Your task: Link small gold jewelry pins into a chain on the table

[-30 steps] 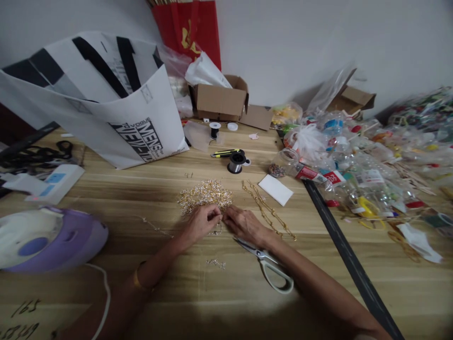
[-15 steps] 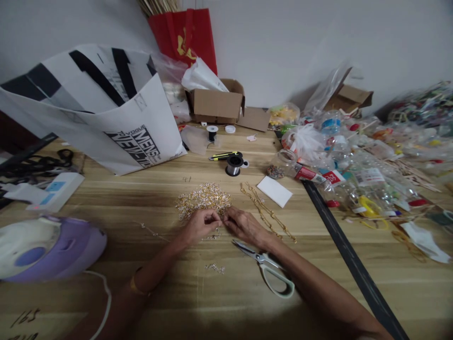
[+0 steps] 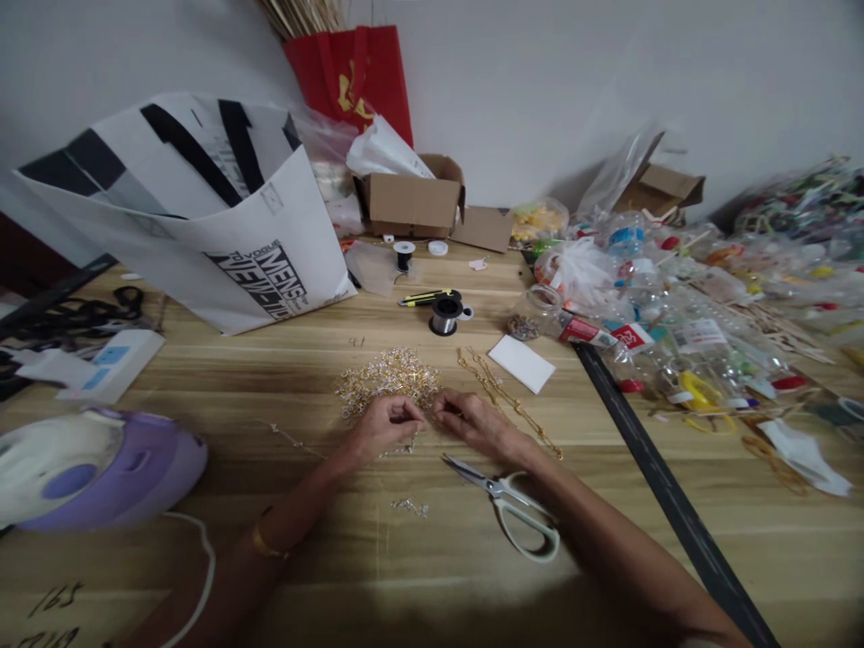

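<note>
The bit [image 3: 417, 417] the left hand [image 3: 384, 425] pinches is tiny — impossible to identify.

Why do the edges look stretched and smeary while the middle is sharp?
Head view: a wide lens bows the white bag and stretches the edges; the packets at far right are smeared; the left hand and right hand are sharp at centre; the table darkens along its near edge.

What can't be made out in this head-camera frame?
Head view only:
- Whatever sits between the left hand and right hand: too small, hidden by curled fingers.
- Single pieces in the glittery pile: too small.
- Purple appliance: cut by the left edge.
- Bagged clutter at right: blurred.
</note>
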`<move>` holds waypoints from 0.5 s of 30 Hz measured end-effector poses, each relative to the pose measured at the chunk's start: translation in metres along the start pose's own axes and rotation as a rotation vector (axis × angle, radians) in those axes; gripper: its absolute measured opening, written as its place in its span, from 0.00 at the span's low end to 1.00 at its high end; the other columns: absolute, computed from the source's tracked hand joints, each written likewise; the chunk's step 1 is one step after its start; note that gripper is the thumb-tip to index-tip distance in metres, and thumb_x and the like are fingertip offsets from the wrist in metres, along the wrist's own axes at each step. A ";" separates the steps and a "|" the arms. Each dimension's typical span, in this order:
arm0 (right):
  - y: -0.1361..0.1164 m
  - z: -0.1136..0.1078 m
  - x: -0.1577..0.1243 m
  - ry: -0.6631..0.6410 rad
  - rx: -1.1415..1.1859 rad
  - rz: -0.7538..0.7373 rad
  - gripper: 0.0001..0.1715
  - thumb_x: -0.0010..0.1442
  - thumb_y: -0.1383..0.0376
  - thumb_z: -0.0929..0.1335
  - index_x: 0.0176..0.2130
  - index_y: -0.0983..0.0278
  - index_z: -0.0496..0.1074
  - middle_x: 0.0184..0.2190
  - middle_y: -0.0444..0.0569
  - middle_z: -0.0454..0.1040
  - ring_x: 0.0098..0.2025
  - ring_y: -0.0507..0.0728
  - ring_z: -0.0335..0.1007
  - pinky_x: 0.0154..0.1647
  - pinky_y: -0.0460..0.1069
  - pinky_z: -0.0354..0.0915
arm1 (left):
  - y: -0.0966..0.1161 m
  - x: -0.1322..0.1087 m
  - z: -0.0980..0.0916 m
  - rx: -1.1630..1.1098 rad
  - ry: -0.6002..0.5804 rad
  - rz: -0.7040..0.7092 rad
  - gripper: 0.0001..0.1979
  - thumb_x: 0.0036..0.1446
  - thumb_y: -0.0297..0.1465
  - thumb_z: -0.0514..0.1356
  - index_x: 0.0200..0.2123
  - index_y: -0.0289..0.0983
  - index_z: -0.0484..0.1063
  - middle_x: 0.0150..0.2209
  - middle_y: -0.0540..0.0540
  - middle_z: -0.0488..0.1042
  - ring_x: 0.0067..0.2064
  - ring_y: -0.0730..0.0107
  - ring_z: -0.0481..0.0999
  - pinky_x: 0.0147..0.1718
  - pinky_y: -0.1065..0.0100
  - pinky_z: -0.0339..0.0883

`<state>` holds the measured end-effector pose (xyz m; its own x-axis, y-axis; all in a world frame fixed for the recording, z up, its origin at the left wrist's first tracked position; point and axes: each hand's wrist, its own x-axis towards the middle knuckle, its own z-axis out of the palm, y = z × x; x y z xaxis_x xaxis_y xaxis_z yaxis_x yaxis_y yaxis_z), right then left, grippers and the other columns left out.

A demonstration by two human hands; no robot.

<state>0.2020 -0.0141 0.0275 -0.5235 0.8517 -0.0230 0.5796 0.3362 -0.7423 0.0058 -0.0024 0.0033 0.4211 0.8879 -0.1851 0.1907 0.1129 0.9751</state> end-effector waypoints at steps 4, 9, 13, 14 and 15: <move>-0.003 -0.011 -0.002 0.012 -0.030 0.022 0.06 0.60 0.70 0.61 0.33 0.67 0.66 0.25 0.42 0.65 0.26 0.49 0.57 0.28 0.43 0.54 | 0.001 -0.002 0.002 -0.069 -0.033 -0.057 0.10 0.41 0.31 0.65 0.24 0.32 0.68 0.20 0.51 0.70 0.22 0.78 0.68 0.23 0.75 0.61; 0.000 -0.014 -0.004 0.030 -0.152 -0.040 0.06 0.59 0.71 0.62 0.34 0.67 0.68 0.30 0.47 0.70 0.31 0.51 0.63 0.33 0.45 0.58 | -0.003 -0.002 0.005 -0.116 -0.034 -0.090 0.13 0.39 0.33 0.67 0.23 0.32 0.68 0.19 0.51 0.70 0.21 0.78 0.67 0.22 0.74 0.61; -0.005 -0.006 -0.007 0.114 -0.213 -0.086 0.09 0.58 0.72 0.63 0.40 0.67 0.69 0.36 0.51 0.72 0.34 0.53 0.66 0.36 0.46 0.59 | -0.003 -0.003 0.008 -0.130 -0.028 -0.082 0.12 0.39 0.33 0.67 0.23 0.32 0.68 0.18 0.52 0.69 0.20 0.78 0.67 0.22 0.74 0.61; -0.008 -0.004 -0.008 0.112 -0.211 -0.090 0.09 0.58 0.72 0.63 0.40 0.67 0.68 0.36 0.50 0.72 0.34 0.52 0.66 0.36 0.46 0.59 | -0.003 -0.003 0.008 -0.125 -0.028 -0.076 0.12 0.39 0.33 0.67 0.23 0.32 0.68 0.18 0.52 0.69 0.20 0.78 0.67 0.22 0.74 0.61; -0.011 -0.001 -0.009 0.093 -0.206 -0.098 0.09 0.58 0.71 0.63 0.41 0.66 0.68 0.35 0.50 0.72 0.33 0.52 0.66 0.34 0.45 0.58 | -0.002 -0.004 0.009 -0.122 -0.025 -0.070 0.11 0.40 0.32 0.66 0.23 0.32 0.68 0.18 0.52 0.69 0.21 0.78 0.67 0.21 0.74 0.61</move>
<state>0.2006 -0.0250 0.0369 -0.5293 0.8410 0.1118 0.6489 0.4862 -0.5853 0.0118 -0.0103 0.0008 0.4326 0.8649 -0.2546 0.1121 0.2287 0.9670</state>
